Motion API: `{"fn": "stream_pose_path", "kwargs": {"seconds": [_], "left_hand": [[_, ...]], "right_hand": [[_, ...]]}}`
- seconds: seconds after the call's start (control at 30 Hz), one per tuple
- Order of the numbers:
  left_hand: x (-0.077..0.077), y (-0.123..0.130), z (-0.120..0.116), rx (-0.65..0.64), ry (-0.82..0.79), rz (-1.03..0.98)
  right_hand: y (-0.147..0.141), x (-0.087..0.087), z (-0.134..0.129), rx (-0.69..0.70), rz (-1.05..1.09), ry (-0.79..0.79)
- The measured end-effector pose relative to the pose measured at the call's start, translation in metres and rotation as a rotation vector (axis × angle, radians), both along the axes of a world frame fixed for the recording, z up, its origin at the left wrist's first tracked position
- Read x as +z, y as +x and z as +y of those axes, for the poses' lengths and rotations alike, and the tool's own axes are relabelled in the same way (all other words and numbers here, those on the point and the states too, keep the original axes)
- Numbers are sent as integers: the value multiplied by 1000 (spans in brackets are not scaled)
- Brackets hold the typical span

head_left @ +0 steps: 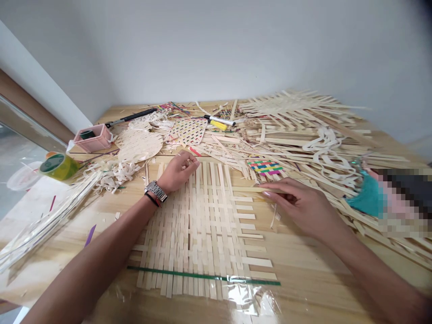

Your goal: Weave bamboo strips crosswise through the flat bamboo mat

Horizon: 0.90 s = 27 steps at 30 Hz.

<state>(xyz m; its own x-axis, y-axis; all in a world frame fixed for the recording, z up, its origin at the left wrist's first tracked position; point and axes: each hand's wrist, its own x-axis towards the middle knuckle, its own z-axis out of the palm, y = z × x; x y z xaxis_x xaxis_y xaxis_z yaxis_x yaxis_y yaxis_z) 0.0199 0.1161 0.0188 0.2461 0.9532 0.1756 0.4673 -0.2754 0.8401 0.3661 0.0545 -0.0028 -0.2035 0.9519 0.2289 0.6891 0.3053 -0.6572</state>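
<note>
Your right hand (pixel 300 202) pinches a pale strip (pixel 245 189) near its right end; its long axis runs leftward across the far part of the woven mat (pixel 202 225). Left hand (pixel 178 171) at the mat's far-left corner, fingers loosely curled; hold cannot be told.

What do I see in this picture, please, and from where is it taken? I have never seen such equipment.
There is no robot: these are a person's bare hands, seen by a camera on the person's head, looking forward and down. The right hand holds a pale strip. The left hand is at the far edge of a woven mat. On the table also lie a green strip across the mat, a pink box and many loose strips.
</note>
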Motion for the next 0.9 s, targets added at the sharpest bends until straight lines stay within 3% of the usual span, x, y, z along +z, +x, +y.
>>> {"fn": "stream_pose_path", "kwargs": {"seconds": [0.2,0.37,0.47,0.7,0.9], "left_hand": [[4,-1,2,18,-63,-94],[14,-4,1,89,101,96],[14,-5,1,129,118,195],[8,-9,3,239,118,168],[12,-9,2,226,131,226]], "right_hand": [[0,-1,0,4,24,20],[-2,2,1,21,29,15],[-2,4,1,21,39,15],[-2,4,1,13,32,17],[-2,3,0,9,25,-3]]}}
